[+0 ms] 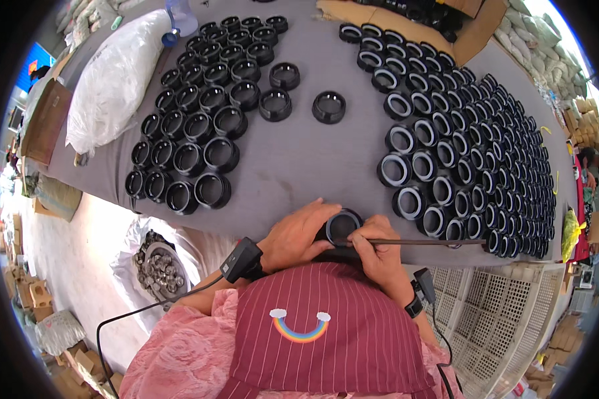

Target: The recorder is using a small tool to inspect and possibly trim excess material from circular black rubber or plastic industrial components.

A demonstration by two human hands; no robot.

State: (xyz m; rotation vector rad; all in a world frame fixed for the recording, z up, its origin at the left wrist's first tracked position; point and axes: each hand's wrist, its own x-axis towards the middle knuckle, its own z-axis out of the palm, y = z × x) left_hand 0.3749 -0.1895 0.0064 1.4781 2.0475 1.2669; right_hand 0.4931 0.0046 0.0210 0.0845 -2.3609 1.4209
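My left hand (298, 234) grips a black plastic ring (343, 225) at the near edge of the grey table (299, 156). My right hand (378, 249) holds a thin metal rod (432, 242) that runs off to the right, its near end at the ring's rim. Both wrists carry small black devices with cables. A dark red striped apron covers my lap below the hands.
Rows of black rings (193, 126) lie on the table's left, and rings with white inner bands (459, 146) fill its right. Three single rings (328, 106) sit mid-table. A white sack (113, 80), a bag of metal parts (158, 269) and white crates (492, 312) surround it.
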